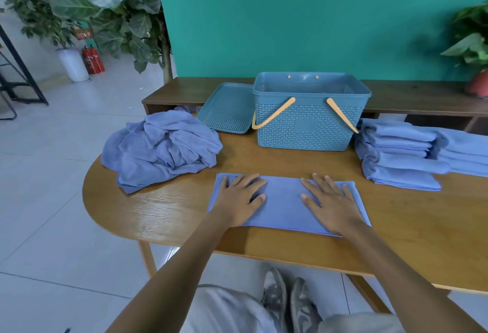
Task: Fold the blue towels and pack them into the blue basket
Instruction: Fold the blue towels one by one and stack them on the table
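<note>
A folded blue towel (284,202) lies flat near the table's front edge. My left hand (241,198) presses on its left part with straight fingers. My right hand (330,203) lies flat on its right part, fingers spread. Behind the towel stands the blue basket (310,126) with orange handles, open at the top, its inside mostly hidden. A crumpled heap of blue towels (163,145) sits to the left. Two stacks of folded blue towels (401,153) rest to the right of the basket.
The basket's blue lid (227,108) leans beside the basket on the left. The wooden table (163,214) has a rounded left end. A dark wooden shelf (409,95) runs behind, with a teal wall and potted plants at both sides.
</note>
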